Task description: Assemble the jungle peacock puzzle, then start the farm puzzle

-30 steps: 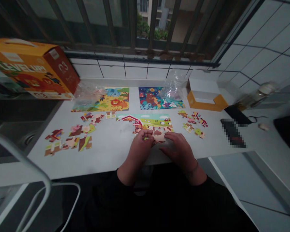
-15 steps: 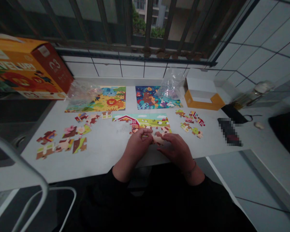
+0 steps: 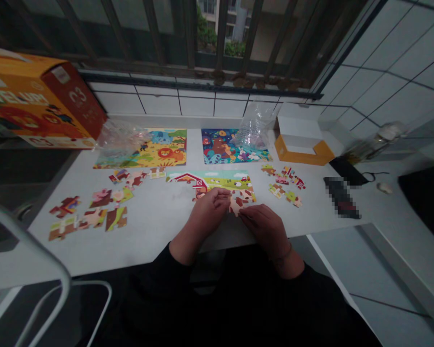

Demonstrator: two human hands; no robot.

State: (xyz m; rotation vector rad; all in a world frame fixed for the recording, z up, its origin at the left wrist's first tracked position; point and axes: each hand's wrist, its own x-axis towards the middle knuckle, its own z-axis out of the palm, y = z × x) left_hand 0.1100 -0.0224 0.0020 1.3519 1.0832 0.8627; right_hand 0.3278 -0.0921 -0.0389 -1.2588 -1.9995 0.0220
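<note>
A pink and brown jigsaw piece (image 3: pixel 235 205) is between my two hands, just below the partly joined farm puzzle (image 3: pixel 222 180). My left hand (image 3: pixel 211 209) has its fingers curled at the piece's left edge; its fingertips are partly hidden. My right hand (image 3: pixel 265 222) pinches the lower right corner of the piece between thumb and fingers. The puzzle shows a red barn, green fields and sheep, with brown and white patches along its lower right part. My left hand covers some of its lower edge.
Loose jigsaw pieces lie left (image 3: pixel 94 217) and right (image 3: pixel 284 185). Behind are a lion puzzle (image 3: pixel 166 149), a blue night puzzle (image 3: pixel 219 147) and clear plastic bags (image 3: pixel 255 127). An open yellow box (image 3: pixel 304 152), a large orange box (image 3: pixel 39 103) and a blurred-out dark object (image 3: pixel 342 197) flank them.
My right hand has shifted slightly down and its fingers have closed into a pinch at the piece's lower corner. More of the piece shows now. My left hand has barely moved.
</note>
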